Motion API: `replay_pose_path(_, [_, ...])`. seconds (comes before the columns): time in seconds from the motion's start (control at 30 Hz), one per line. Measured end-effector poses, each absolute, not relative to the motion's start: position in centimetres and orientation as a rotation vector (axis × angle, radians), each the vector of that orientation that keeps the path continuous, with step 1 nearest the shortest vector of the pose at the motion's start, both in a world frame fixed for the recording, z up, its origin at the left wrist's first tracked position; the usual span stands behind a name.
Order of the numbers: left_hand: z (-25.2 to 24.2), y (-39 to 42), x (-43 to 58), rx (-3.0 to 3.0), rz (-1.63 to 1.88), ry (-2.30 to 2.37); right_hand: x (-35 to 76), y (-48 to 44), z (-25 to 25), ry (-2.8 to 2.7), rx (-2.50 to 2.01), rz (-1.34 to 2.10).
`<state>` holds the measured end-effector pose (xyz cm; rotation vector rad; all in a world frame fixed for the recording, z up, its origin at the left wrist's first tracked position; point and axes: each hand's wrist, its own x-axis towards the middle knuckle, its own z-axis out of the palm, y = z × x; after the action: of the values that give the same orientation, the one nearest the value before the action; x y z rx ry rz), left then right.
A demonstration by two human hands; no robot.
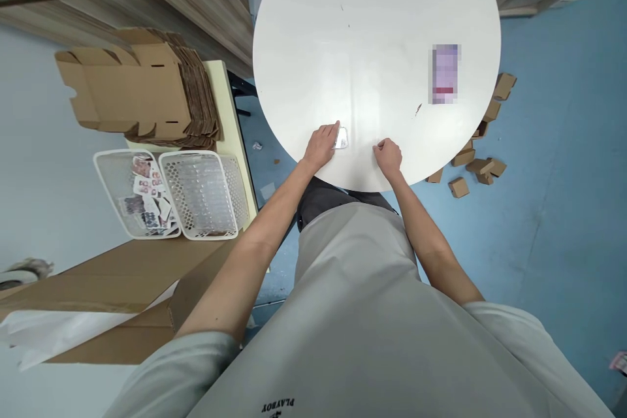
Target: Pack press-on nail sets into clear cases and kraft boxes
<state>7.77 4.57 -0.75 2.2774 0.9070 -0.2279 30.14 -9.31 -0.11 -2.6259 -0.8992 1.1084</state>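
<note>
On the near part of the round white table (377, 26), my left hand (322, 145) has its fingers over the left edge of a small clear, flat piece with a silvery shine (341, 138), holding it against the tabletop. Its exact kind is too small to tell. A short way to the right, my right hand (388, 155) is closed, thumb and fingertips pinched together low over the table. Whatever may be between those fingertips cannot be made out. A blurred purple rectangular thing (445, 72) lies further off on the right side.
At left, a side table (238, 163) carries stacked flat cardboard boxes (132, 88) and two white plastic baskets, one with printed pieces (151, 199), one with clear sleeves (198, 192). A large open carton (122, 274) stands nearer. Several small cardboard boxes (459, 187) lie on the blue floor.
</note>
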Motion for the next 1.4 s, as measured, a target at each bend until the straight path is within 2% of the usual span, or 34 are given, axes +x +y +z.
replay_pose_path(0.53, [-1.3, 3.3, 7.7, 2.126, -0.065, 0.948, 29.8, -9.7, 2.1, -0.803, -2.374, 1.122])
replay_pose_path(0.73, [-1.4, 1.9, 7.1, 1.624, 0.228, 1.336, 25.6, -6.5, 3.5, -1.123, -2.225, 1.097])
replay_pose_path(0.87, [-0.9, 1.6, 6.9, 1.274, 0.340, 1.442, 22.2, -3.8, 3.2, -1.323, -2.182, 1.209])
replay_pose_path(1.03, [-1.0, 1.8, 6.7, 1.221, 0.347, 1.516, 20.4, -2.2, 1.9, -1.472, -2.030, 1.383])
replay_pose_path(1.17, [-1.8, 2.1, 7.0, 1.228, 0.269, 1.635, 22.2, -3.3, 1.5, -1.363, -2.013, 1.376])
replay_pose_path(1.3, [-2.4, 2.4, 7.1, 1.240, 0.247, 1.648, 25.3, -5.2, 1.2, -1.128, -2.216, 1.223])
replay_pose_path(1.4, [-2.4, 2.6, 7.0, 1.224, 0.241, 1.645, 26.3, -5.6, 0.6, -1.027, -2.292, 1.244])
